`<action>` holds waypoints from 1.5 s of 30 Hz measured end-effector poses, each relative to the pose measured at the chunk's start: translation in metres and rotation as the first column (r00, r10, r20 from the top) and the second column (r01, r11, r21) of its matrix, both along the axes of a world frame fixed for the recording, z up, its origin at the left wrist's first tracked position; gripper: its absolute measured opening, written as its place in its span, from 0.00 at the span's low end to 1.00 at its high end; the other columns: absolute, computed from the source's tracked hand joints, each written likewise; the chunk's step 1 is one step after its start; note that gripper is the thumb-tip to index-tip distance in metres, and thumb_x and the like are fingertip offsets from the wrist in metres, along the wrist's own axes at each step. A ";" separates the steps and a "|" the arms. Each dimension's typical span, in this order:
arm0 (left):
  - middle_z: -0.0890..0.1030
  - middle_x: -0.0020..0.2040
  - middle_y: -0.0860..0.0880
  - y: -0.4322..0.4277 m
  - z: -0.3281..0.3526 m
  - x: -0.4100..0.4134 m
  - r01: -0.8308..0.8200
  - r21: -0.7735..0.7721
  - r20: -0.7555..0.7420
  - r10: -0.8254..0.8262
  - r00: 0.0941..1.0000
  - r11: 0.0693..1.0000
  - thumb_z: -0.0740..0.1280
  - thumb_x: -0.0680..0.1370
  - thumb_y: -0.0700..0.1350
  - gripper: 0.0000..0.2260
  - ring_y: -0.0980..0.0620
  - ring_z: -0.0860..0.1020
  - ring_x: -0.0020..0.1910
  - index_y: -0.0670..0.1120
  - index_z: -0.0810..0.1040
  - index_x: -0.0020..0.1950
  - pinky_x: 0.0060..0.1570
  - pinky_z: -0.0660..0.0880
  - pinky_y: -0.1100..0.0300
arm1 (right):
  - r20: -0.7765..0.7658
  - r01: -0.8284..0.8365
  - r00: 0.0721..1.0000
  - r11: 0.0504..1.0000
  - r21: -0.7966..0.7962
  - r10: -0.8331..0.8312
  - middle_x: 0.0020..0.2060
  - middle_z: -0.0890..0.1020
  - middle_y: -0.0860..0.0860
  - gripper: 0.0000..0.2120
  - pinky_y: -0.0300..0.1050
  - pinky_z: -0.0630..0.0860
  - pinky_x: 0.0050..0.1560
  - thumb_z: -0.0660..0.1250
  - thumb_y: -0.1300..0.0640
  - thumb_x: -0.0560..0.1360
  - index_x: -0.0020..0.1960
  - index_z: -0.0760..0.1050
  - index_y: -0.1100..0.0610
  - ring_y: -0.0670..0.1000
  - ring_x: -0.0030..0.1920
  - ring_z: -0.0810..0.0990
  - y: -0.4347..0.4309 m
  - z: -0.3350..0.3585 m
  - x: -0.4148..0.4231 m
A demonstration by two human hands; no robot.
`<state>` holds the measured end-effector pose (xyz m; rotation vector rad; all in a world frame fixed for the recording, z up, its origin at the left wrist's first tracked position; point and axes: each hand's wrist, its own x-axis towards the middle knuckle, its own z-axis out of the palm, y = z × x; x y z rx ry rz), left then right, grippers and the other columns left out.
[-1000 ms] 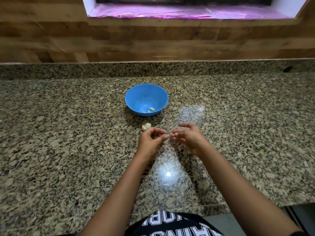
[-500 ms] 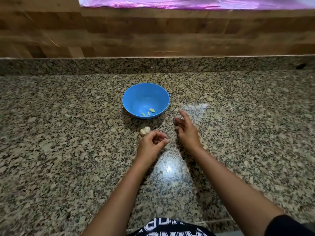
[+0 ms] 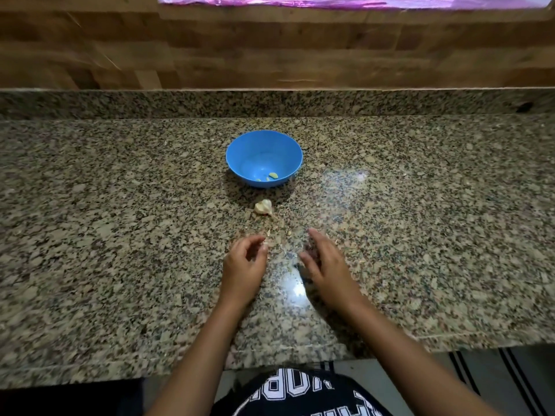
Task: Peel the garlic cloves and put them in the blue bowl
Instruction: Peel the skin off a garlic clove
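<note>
Head camera looks down at a speckled stone counter (image 3: 120, 250). The blue bowl (image 3: 232, 157) sits near the middle. A few peeled cloves (image 3: 272, 175) lie at the bottom of it, so part of the job looks done. A lump of garlic (image 3: 263, 206) with its skin on lies on the counter just in front of the bowl, so I think there is more to peel. Tiny bits of skin (image 3: 269, 232) lie between the garlic and the hands.

The left hand (image 3: 244, 267) has curled fingers, with the thumb near the first finger. It may be pinching something small, but I cannot tell. The right hand (image 3: 327, 265) is blurry. Its fingers are stretched out and loose, and it holds nothing I can see.

The bowl is far from every edge. The counter runs wide to the left and right, so the hands have lots of room. The front edge is close to the person's body, so bits of skin could get brushed off there. The wooden wall (image 3: 270, 55) stands well behind the bowl.
</note>
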<state>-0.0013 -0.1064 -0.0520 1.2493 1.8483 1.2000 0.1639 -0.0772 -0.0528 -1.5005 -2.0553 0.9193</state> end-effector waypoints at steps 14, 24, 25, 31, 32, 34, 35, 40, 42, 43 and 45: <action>0.72 0.68 0.47 -0.021 -0.005 0.005 0.162 -0.021 -0.188 -0.163 0.968 0.987 0.57 0.82 0.45 0.17 0.51 0.69 0.67 0.44 0.69 0.70 0.64 0.65 0.62 | 0.200 -0.199 0.960 0.980 -0.006 0.196 0.68 0.69 0.53 0.18 0.45 0.61 0.71 0.55 0.55 0.81 0.70 0.67 0.56 0.51 0.68 0.66 0.000 0.017 -0.021; 0.31 0.73 0.47 -0.024 -0.021 0.017 0.252 -0.457 -0.664 -0.516 0.541 0.853 0.38 0.70 0.74 0.44 0.50 0.33 0.74 0.44 0.31 0.74 0.71 0.34 0.54 | 0.234 -0.096 0.970 0.984 0.149 0.059 0.48 0.79 0.52 0.08 0.34 0.65 0.50 0.68 0.63 0.72 0.51 0.80 0.60 0.47 0.49 0.72 0.001 0.014 -0.003; 0.32 0.74 0.46 -0.019 -0.021 0.019 0.250 -0.456 -0.673 -0.514 0.532 0.854 0.38 0.71 0.73 0.44 0.49 0.33 0.74 0.43 0.32 0.74 0.72 0.34 0.54 | 0.199 -0.021 0.980 0.990 0.140 -0.007 0.47 0.80 0.52 0.08 0.33 0.64 0.49 0.67 0.64 0.73 0.51 0.80 0.60 0.47 0.49 0.72 0.005 0.015 -0.002; 0.38 0.77 0.43 0.019 -0.020 0.029 0.218 -0.450 -0.675 -0.490 0.552 0.866 0.39 0.75 0.69 0.40 0.48 0.37 0.76 0.41 0.36 0.76 0.74 0.39 0.53 | 0.074 0.171 0.981 0.978 0.116 -0.180 0.47 0.82 0.54 0.09 0.29 0.68 0.48 0.66 0.66 0.74 0.52 0.81 0.62 0.45 0.44 0.75 0.009 0.019 0.002; 0.39 0.77 0.43 0.024 -0.019 0.029 0.218 -0.443 -0.675 -0.483 0.557 0.870 0.40 0.76 0.68 0.40 0.48 0.38 0.76 0.41 0.36 0.76 0.74 0.39 0.53 | 0.073 0.179 0.979 0.977 0.116 -0.188 0.47 0.82 0.54 0.09 0.29 0.69 0.48 0.65 0.66 0.75 0.52 0.81 0.61 0.45 0.45 0.76 0.009 0.019 0.002; 0.40 0.77 0.43 0.030 -0.019 0.030 0.223 -0.428 -0.674 -0.474 0.567 0.876 0.42 0.77 0.67 0.39 0.48 0.39 0.76 0.41 0.37 0.76 0.73 0.40 0.53 | 0.075 0.188 0.978 0.976 0.107 -0.196 0.47 0.82 0.54 0.09 0.30 0.70 0.49 0.65 0.67 0.75 0.53 0.81 0.61 0.46 0.45 0.77 0.008 0.019 0.004; 0.40 0.77 0.43 0.032 -0.019 0.030 0.227 -0.422 -0.677 -0.472 0.566 0.878 0.43 0.77 0.66 0.38 0.47 0.40 0.76 0.41 0.38 0.76 0.73 0.40 0.54 | 0.076 0.191 0.977 0.977 0.099 -0.199 0.47 0.82 0.54 0.09 0.32 0.72 0.51 0.64 0.67 0.75 0.53 0.81 0.61 0.47 0.46 0.77 0.008 0.020 0.004; 0.45 0.78 0.43 0.046 -0.020 0.033 0.274 -0.391 -0.682 -0.477 0.555 0.879 0.45 0.80 0.63 0.34 0.47 0.44 0.77 0.42 0.44 0.77 0.73 0.41 0.53 | 0.040 0.209 0.977 0.976 0.056 -0.212 0.47 0.82 0.54 0.10 0.33 0.74 0.51 0.63 0.68 0.75 0.53 0.80 0.61 0.47 0.46 0.77 0.006 0.024 0.005; 0.49 0.78 0.44 0.043 -0.021 0.035 0.309 -0.368 -0.689 -0.480 0.543 0.877 0.46 0.81 0.60 0.30 0.48 0.47 0.77 0.43 0.47 0.77 0.73 0.43 0.54 | 0.008 0.232 0.973 0.973 0.013 -0.232 0.48 0.82 0.53 0.11 0.25 0.71 0.43 0.63 0.69 0.75 0.53 0.80 0.61 0.45 0.45 0.76 0.006 0.026 0.007; 0.50 0.78 0.45 0.039 -0.021 0.036 0.326 -0.359 -0.695 -0.483 0.532 0.875 0.46 0.82 0.58 0.29 0.48 0.48 0.77 0.43 0.47 0.77 0.73 0.43 0.55 | -0.019 0.251 0.968 0.968 -0.009 -0.251 0.49 0.82 0.53 0.11 0.23 0.70 0.41 0.63 0.69 0.75 0.53 0.80 0.61 0.45 0.45 0.77 0.006 0.026 0.009; 0.49 0.78 0.45 0.028 -0.022 0.042 0.366 -0.348 -0.697 -0.499 0.514 0.863 0.45 0.82 0.57 0.28 0.49 0.47 0.77 0.44 0.47 0.78 0.72 0.41 0.57 | -0.074 0.286 0.954 0.956 -0.063 -0.290 0.50 0.82 0.54 0.11 0.24 0.71 0.43 0.63 0.69 0.75 0.53 0.80 0.61 0.45 0.46 0.78 0.007 0.026 0.013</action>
